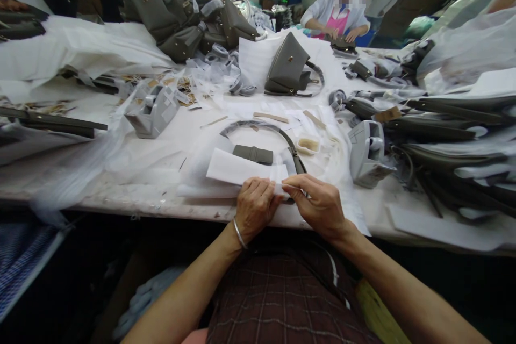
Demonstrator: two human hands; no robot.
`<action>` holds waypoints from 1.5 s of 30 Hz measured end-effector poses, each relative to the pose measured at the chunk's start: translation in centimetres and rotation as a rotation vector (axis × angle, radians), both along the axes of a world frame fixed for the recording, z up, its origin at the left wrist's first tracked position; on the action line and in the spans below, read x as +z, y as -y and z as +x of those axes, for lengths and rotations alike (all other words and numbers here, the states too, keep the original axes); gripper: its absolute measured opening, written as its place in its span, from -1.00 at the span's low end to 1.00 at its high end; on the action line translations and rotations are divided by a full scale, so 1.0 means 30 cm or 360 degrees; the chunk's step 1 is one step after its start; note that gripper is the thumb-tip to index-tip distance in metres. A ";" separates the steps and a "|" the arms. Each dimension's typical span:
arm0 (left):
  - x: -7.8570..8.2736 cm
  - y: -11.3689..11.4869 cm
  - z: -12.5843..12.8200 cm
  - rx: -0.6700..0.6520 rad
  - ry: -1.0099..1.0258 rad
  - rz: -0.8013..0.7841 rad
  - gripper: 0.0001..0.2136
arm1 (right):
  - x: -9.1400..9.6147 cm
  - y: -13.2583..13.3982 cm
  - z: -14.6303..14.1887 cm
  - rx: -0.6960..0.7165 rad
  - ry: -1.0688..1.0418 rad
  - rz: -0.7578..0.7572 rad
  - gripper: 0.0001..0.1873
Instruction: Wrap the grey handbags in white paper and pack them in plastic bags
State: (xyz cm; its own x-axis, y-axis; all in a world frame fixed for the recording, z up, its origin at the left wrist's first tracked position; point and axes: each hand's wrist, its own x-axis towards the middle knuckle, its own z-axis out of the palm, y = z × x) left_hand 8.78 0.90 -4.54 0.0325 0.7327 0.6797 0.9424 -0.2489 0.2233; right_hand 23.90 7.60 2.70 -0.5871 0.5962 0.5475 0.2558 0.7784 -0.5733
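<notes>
At the table's front edge both hands work close together on a white foam sheet [229, 169]. My left hand [256, 207] has its fingers curled over the sheet's near edge. With thumb and finger pinched, my right hand [318, 201] grips the sheet's right end. Just beyond lies a dark olive leather piece [253, 154], partly covered by the sheet. A curved bag strap [292, 142], wrapped in clear film along its far part, arches around it and runs down behind my right hand. What lies beneath my fingers is hidden.
An olive handbag [288, 67] stands further back. Grey tape dispensers [155, 110] [368, 150] flank the work spot. A small tray [308, 144] sits right of the strap. Bags pile up at back left [181, 16] and right [455, 129]. A co-worker [338, 16] handles a dark piece across the table.
</notes>
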 end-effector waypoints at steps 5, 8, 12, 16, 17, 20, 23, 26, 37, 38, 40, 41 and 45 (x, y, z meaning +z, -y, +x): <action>0.019 -0.006 0.013 0.0113 -0.0031 -0.0057 -0.81 | -0.019 -0.093 -0.026 -0.0077 0.0246 -0.0307 -0.87; 0.026 -0.013 0.021 0.0195 -0.0033 -0.0087 -0.80 | -0.063 -0.168 -0.051 -0.0050 0.0432 -0.0355 -0.88; 0.025 -0.013 0.024 0.0236 0.0019 -0.0084 -0.82 | -0.106 -0.205 -0.065 -0.0046 0.0421 -0.0464 -0.96; 0.022 -0.001 0.008 0.0151 -0.0004 -0.0082 -0.91 | -0.113 -0.199 -0.062 -0.0093 0.0346 -0.0550 -0.96; 0.023 0.003 0.002 0.0106 -0.0040 -0.0076 -0.88 | -0.113 -0.199 -0.061 -0.0109 0.0346 -0.0570 -0.96; 0.028 0.014 -0.012 -0.0027 -0.0118 -0.0065 -0.84 | -0.118 -0.206 -0.064 -0.0162 0.0384 -0.0616 -0.96; 0.029 0.020 -0.015 -0.0135 -0.0127 -0.0082 -0.80 | -0.121 -0.217 -0.071 -0.0252 0.0482 -0.0681 -0.92; 0.020 0.020 -0.012 -0.0169 -0.0118 -0.0112 -0.78 | -0.116 -0.224 -0.078 -0.0339 0.0587 -0.0706 -0.85; 0.010 0.022 -0.006 -0.0120 -0.0204 -0.0191 -0.69 | -0.110 -0.242 -0.097 -0.0337 0.0600 -0.0304 -0.86; 0.011 0.022 -0.005 -0.0114 -0.0204 -0.0190 -0.69 | -0.095 -0.240 -0.079 -0.0317 0.0520 -0.0294 -0.88; 0.011 0.020 -0.005 -0.0116 -0.0206 -0.0173 -0.71 | -0.052 -0.236 -0.008 -0.0329 0.0255 -0.0300 -0.89; 0.009 0.019 -0.006 -0.0116 -0.0207 -0.0158 -0.72 | -0.026 -0.236 0.047 -0.0394 0.0098 -0.0312 -0.86; -0.002 0.011 -0.012 -0.0128 -0.0239 -0.0088 -0.73 | 0.064 -0.273 0.351 -0.1008 -0.0401 -0.0283 -0.70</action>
